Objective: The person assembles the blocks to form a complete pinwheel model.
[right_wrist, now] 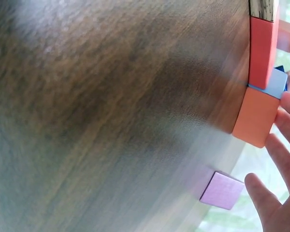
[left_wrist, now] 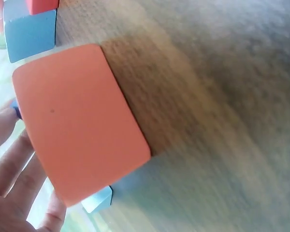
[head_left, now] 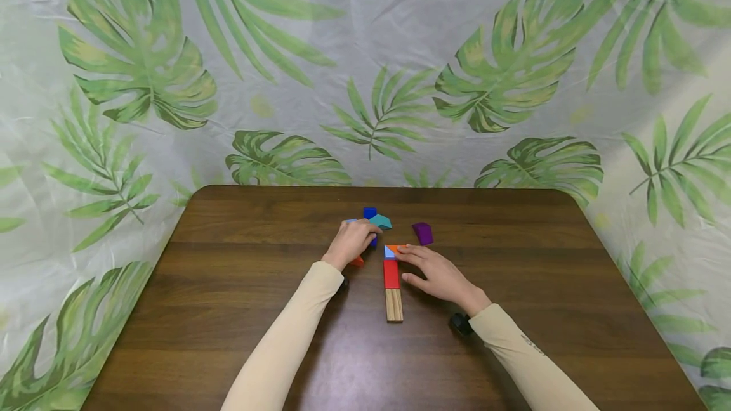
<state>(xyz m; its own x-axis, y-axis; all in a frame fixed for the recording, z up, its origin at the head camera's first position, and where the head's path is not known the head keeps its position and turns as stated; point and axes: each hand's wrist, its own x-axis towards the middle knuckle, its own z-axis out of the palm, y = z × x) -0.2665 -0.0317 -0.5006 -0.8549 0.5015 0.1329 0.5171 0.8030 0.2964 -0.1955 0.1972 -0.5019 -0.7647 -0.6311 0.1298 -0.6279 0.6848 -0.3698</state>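
A short column lies on the table: a wood-coloured block [head_left: 394,306], a red block [head_left: 391,274], a light blue triangular block [head_left: 389,252] and an orange block [right_wrist: 256,116] beside it. My right hand [head_left: 436,273] touches the orange block with its fingertips, fingers spread and fairly straight, the thumb apart near the red block. My left hand [head_left: 353,241] pinches a dark blue block [head_left: 374,241], mostly hidden by its fingers. Close under the left wrist is an orange-red block [left_wrist: 82,125], covering much of that hand in the left wrist view.
Beyond the left hand lie another dark blue block [head_left: 370,212], a teal block [head_left: 381,222] and a light blue block [head_left: 351,221]. A purple block [head_left: 423,233] lies past the right fingertips. A leaf-patterned cloth [head_left: 394,37] hangs behind the brown table [head_left: 228,335].
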